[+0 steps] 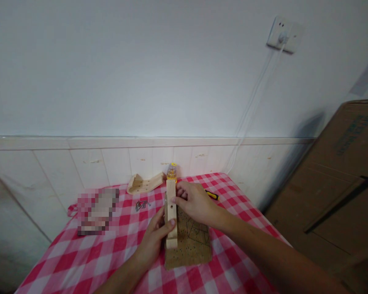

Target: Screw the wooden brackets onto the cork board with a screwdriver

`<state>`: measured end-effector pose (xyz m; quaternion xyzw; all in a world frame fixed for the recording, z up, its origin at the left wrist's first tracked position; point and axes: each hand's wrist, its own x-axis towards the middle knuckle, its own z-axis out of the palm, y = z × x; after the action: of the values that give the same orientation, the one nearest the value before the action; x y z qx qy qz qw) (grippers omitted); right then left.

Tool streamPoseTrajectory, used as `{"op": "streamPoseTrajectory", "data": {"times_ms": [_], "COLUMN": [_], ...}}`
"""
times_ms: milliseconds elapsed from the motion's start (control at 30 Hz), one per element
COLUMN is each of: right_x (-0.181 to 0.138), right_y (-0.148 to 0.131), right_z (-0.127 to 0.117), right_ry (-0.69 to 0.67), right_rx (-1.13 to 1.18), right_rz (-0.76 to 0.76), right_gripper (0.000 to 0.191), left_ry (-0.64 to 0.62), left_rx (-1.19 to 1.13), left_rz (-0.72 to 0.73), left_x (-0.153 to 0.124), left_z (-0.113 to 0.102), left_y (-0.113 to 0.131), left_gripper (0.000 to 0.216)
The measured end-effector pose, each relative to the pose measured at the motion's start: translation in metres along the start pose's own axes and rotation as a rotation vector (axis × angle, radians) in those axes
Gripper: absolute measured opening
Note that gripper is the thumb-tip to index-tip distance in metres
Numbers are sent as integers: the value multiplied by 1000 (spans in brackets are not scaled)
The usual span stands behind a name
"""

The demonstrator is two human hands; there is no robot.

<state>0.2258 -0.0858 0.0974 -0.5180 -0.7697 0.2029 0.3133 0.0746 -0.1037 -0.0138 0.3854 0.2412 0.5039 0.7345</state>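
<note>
Wooden bar [171, 213], one, with a dark hole, stands at lower centre of the frame; the left hand [155, 232] grips its lower part, and the right hand [194, 200] bends its fingers against the upper part, whether gripping cannot be told. Brown board [190, 255], beneath, on checked cloth [230, 265]; screws [142, 205] and curved wooden piece [146, 186] lie left of centre.

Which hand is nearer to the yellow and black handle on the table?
The right hand. It is just left of the handle in the picture; the left hand is farther away, holding the lower part of the wooden piece.
</note>
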Motion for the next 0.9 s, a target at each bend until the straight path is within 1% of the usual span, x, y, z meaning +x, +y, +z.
{"op": "streamPoseTrajectory", "data": {"times_ms": [167, 433, 533, 667, 800, 900], "right_x": [0, 0, 2, 4, 4, 2], "right_y": [3, 4, 6, 10, 9, 6], "right_z": [1, 5, 6, 8, 9, 8], "right_ry": [6, 26, 38, 45, 54, 65], "right_rx": [16, 18, 52, 97, 70, 45], "right_rz": [13, 46, 70, 81, 77, 56], "right_gripper": [8, 9, 7, 10, 9, 8], "left_ry": [-7, -18, -17, -3, -4, 21], "left_rx": [26, 31, 27, -8, -13, 16], "left_rz": [10, -21, -24, -42, -65, -80], "left_x": [-1, -1, 0, 1, 2, 2], "left_z": [0, -1, -1, 0, 0, 0], "left_y": [-1, -2, -2, -1, 0, 1], "left_gripper": [51, 54, 54, 53, 53, 49]}}
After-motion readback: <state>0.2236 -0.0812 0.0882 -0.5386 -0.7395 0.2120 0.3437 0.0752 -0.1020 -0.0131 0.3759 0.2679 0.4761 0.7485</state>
